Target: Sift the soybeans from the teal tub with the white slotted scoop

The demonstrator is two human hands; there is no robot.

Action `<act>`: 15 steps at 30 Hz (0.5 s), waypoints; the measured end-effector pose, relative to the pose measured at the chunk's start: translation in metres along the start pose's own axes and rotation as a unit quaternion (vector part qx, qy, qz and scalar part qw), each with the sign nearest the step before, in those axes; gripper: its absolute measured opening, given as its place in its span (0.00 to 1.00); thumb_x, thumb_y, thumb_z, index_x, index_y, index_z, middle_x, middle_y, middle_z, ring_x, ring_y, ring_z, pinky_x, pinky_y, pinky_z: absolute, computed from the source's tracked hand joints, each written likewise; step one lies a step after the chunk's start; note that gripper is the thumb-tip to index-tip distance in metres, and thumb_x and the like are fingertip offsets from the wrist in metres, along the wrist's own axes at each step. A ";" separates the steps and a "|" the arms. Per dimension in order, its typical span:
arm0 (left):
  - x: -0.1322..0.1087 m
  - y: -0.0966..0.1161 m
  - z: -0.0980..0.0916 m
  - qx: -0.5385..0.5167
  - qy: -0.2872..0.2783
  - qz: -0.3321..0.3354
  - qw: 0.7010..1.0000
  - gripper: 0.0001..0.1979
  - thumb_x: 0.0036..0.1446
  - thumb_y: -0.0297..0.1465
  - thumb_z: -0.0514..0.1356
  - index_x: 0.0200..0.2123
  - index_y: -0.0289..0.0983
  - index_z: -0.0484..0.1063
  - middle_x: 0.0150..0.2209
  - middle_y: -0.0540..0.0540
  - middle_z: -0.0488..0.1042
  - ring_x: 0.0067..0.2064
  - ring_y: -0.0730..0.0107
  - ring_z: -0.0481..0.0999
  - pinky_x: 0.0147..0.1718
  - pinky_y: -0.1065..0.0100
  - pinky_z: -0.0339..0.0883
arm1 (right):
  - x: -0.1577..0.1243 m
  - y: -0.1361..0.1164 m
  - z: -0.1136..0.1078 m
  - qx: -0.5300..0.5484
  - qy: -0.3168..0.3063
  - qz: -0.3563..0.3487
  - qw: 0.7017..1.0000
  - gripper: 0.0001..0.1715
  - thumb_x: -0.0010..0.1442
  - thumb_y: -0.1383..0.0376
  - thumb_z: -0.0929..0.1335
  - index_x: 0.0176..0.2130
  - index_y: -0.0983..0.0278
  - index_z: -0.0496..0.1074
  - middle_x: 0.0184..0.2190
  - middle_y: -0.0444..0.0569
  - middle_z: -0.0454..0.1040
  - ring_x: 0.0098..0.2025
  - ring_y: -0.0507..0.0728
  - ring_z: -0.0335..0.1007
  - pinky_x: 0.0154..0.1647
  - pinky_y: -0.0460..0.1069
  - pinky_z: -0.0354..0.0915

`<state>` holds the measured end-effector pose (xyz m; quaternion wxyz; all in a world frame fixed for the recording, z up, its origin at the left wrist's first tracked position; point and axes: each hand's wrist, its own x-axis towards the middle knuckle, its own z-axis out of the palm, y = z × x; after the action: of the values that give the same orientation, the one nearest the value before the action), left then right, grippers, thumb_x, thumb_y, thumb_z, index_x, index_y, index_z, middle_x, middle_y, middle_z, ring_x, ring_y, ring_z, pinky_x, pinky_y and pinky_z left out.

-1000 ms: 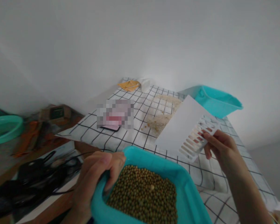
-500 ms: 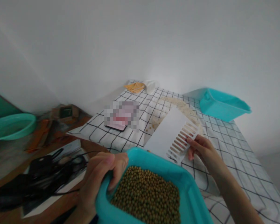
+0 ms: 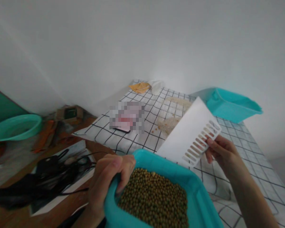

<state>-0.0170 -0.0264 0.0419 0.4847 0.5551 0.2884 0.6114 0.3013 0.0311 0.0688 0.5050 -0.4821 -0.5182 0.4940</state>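
My left hand (image 3: 111, 180) is closed over the near-left rim of a turquoise plastic tub (image 3: 199, 196). Inside the tub lies a thick layer of small round brownish-green pellets (image 3: 154, 196). My right hand (image 3: 222, 150) pinches a white flat plastic sheet (image 3: 182, 136) by its slotted edge; a row of long slots runs along that side. The sheet is tilted, its lower edge close behind the tub's far rim; whether they touch I cannot tell. Behind the sheet, pale grains (image 3: 168, 125) and a few loose pellets (image 3: 156, 129) lie on the checked cloth.
A second turquoise tub (image 3: 230, 106) stands at the back right of the checked cloth (image 3: 123, 142). A phone (image 3: 125, 120), partly blurred, lies at left, with a yellow cloth (image 3: 139, 87) behind. Black cables (image 3: 59, 171) and a green basin (image 3: 19, 128) are further left.
My right hand has raised the white slotted sheet and moved it to the right, showing more of the grains and pellets beneath. My left hand keeps its hold on the tub.
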 end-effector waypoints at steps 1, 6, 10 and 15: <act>0.000 0.000 0.002 -0.013 0.015 -0.008 1.000 0.30 0.72 0.35 0.45 0.14 0.36 0.54 0.12 0.50 0.55 0.18 0.72 0.57 0.25 0.64 0.57 | -0.002 -0.003 -0.005 -0.003 0.023 -0.011 1.000 0.19 0.54 0.52 0.80 0.32 0.64 0.80 0.22 0.46 0.78 0.14 0.47 0.65 0.15 0.42 0.63; 0.002 0.003 0.005 -0.020 0.011 -0.030 0.999 0.32 0.71 0.39 0.49 0.13 0.37 0.55 0.11 0.50 0.55 0.18 0.71 0.57 0.24 0.62 0.54 | -0.019 -0.002 -0.033 -0.026 0.143 -0.081 0.986 0.15 0.55 0.55 0.80 0.31 0.63 0.81 0.19 0.43 0.74 0.16 0.48 0.66 0.17 0.43 0.64; 0.001 0.000 0.001 -0.038 -0.007 -0.035 0.999 0.29 0.72 0.36 0.47 0.15 0.37 0.55 0.13 0.50 0.56 0.19 0.70 0.58 0.25 0.62 0.57 | -0.036 0.011 -0.045 -0.036 0.162 -0.061 0.984 0.13 0.57 0.57 0.79 0.32 0.62 0.79 0.26 0.46 0.77 0.18 0.50 0.67 0.16 0.45 0.64; -0.001 0.000 -0.002 -0.024 -0.012 -0.063 0.998 0.29 0.72 0.34 0.45 0.16 0.37 0.56 0.14 0.50 0.59 0.20 0.70 0.62 0.27 0.64 0.61 | -0.040 0.014 -0.048 -0.036 0.179 -0.060 0.981 0.12 0.58 0.57 0.79 0.32 0.62 0.80 0.26 0.47 0.78 0.18 0.51 0.68 0.17 0.47 0.64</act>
<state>-0.0188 -0.0272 0.0414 0.5389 0.5316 0.3023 0.5794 0.3502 -0.0075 0.0532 0.6003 -0.5487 -0.4648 0.3499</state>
